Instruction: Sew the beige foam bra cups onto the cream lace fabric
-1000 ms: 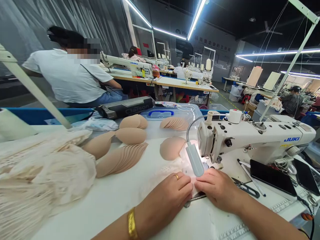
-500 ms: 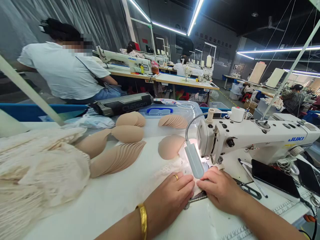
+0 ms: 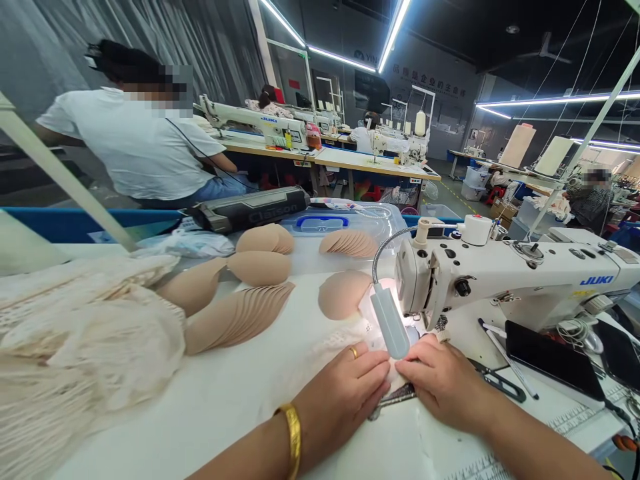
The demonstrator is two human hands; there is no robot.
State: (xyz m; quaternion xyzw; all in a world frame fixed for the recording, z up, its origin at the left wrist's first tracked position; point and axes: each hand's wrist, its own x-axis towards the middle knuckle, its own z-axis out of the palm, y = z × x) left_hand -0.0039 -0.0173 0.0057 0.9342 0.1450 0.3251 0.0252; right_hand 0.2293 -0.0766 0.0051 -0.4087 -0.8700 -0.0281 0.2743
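we are feeding lace (image 3: 345, 341) under the machine (image 3: 500, 277), left hand (image 3: 345, 393) and right hand (image 3: 443, 380) flat, side by side, pressing it. next we likely need slow, even guiding.

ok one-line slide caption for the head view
Left hand and right hand press pale lace fabric flat at a sewing machine, beside stacked bra cups.

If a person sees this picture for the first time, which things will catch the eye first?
First, the two hands at the bottom centre: the left hand and right hand press flat on pale lace fabric under the lit lamp of a white sewing machine. To the left, tan foam cups lie fanned in stacks on the white table.
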